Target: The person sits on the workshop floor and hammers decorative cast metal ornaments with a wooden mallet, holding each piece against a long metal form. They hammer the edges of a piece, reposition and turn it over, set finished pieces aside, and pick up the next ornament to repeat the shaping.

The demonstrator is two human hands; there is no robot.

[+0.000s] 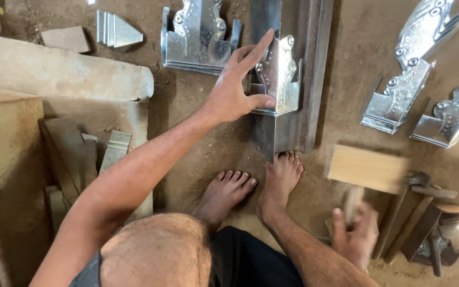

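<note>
My left hand (235,87) reaches forward and grips a shiny embossed metal piece (278,77) that sits over a long dark steel bar (288,127) lying on the dirt floor. Thumb and fingers press the piece's left side. My right hand (354,231) is low at the right, closed around a wooden handle (353,202), blurred by motion. A pale wooden block (367,167), likely the mallet's head, lies just above that hand. My two bare feet (256,188) rest at the near end of the steel bar.
Several more embossed metal pieces lie around: one (197,34) left of the bar, others (415,69) at the right. Stone slabs (54,74) and wood scraps (75,154) fill the left. Hammers and tools (426,223) lie at the lower right.
</note>
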